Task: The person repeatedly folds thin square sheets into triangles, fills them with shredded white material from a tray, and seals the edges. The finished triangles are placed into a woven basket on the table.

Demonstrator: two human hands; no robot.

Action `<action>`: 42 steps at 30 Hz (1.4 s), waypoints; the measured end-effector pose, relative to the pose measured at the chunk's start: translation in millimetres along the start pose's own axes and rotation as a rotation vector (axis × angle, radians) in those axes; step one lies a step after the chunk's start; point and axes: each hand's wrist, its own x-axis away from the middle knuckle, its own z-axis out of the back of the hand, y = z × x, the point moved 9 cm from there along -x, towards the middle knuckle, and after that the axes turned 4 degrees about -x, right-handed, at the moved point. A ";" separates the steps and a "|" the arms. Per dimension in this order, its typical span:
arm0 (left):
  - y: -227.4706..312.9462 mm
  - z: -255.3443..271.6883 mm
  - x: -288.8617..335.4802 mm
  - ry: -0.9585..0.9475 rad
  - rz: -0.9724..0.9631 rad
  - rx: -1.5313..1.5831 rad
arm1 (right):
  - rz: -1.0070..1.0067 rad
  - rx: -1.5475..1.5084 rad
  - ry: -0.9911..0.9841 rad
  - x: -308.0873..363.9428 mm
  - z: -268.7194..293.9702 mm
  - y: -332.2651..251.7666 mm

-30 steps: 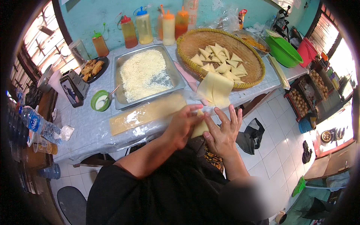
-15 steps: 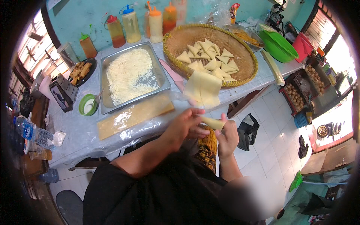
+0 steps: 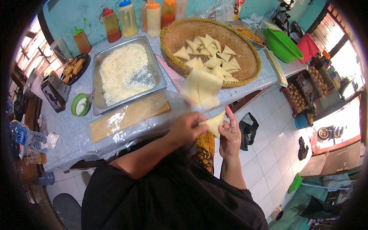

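Observation:
Between both hands I hold a folded triangular pastry (image 3: 214,125), in front of the table's edge. My left hand (image 3: 188,125) pinches its left corner with thumb and fingers. My right hand (image 3: 230,132) grips the right side, thumb low on the pastry and index finger raised at its upper corner. Just beyond them, pale pastry sheets (image 3: 200,90) overlap the near rim of a round woven tray (image 3: 172,61). Several finished triangles (image 3: 209,48) are piled in that tray. Left of my hands, a long stack of wrappers (image 3: 128,120) lies under clear plastic.
A metal pan (image 3: 163,82) of white shreds (image 3: 124,69) stands left of the tray. Beside it are a green bowl (image 3: 80,104) of white paste with a spoon, a propped phone (image 3: 53,94) and a black plate of fried pieces (image 3: 74,69). Sauce bottles (image 3: 127,19) line the wall; a green basin (image 3: 283,45) sits right.
The pastry has gone from a narrow, edge-on fold to a broad triangle facing me. My left fingers have closed in on its corner, and my right index finger has lifted. The view has shifted slightly.

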 end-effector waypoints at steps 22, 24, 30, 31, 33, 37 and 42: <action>48.7 71.8 27.5 0.303 -0.251 0.074 | 0.047 0.582 -0.128 -106.8 -56.6 -96.0; 58.9 79.5 33.5 0.288 -0.240 0.054 | 0.109 0.669 -0.034 -146.7 -68.1 -126.5; 68.7 106.0 48.5 0.379 -0.310 0.232 | 0.614 0.865 0.234 -164.3 -26.3 -154.2; 62.8 111.3 52.6 0.401 -0.282 0.249 | 0.643 0.694 0.185 -144.9 -20.2 -137.9; 61.4 117.8 55.4 0.407 -0.229 0.273 | 0.725 0.559 0.137 -96.6 -16.9 -113.4; 59.0 109.8 43.3 0.338 -0.250 0.311 | 0.483 0.540 0.270 -97.1 30.8 -28.0; 55.1 83.5 44.2 0.214 -0.318 0.287 | 0.319 0.616 0.064 -116.8 31.7 13.2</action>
